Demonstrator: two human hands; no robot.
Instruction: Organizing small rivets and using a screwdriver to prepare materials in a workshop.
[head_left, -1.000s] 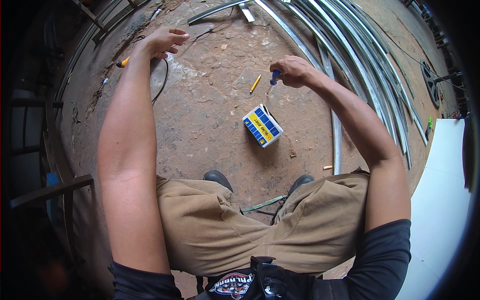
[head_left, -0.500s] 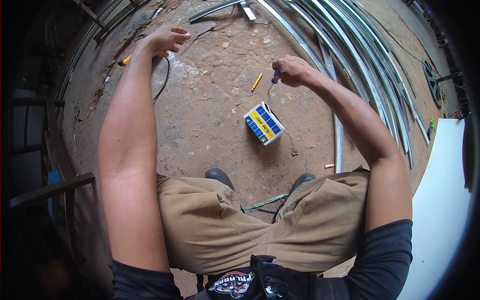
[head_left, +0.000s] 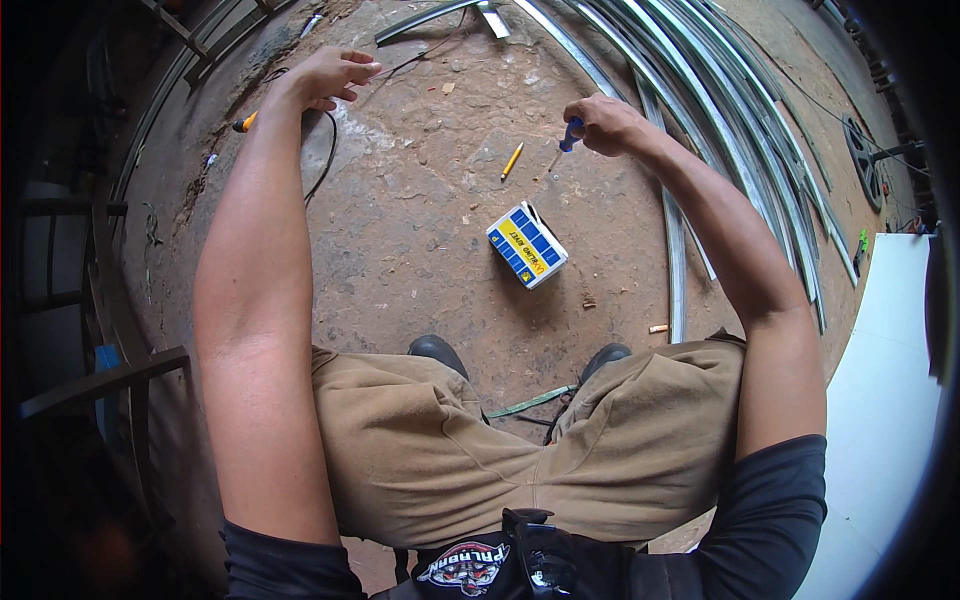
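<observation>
My right hand (head_left: 608, 125) is closed around the blue handle of a screwdriver (head_left: 570, 138). Its thin shank slants down and left toward the floor. To the far left, my left hand (head_left: 332, 78) hovers over the ground with its fingers loosely bent and apart; I see nothing held in them. A short yellow pencil (head_left: 512, 161) lies on the floor between the hands, left of the screwdriver. Nearer to me rests a blue, white and yellow cardboard box (head_left: 527, 246), tilted in view, with a dark gap along its far right edge.
Long metal channels (head_left: 700, 110) are piled along the right side. A white panel (head_left: 885, 390) lies at the far right, near a dark wheel-like object (head_left: 862, 165). Past my left forearm are an orange-and-black object (head_left: 244, 123) and a black cable (head_left: 330, 160).
My right hand has moved slightly right and away from me with the screwdriver, whose shank now slants more. The left hand has barely shifted; the box and pencil stay put.
</observation>
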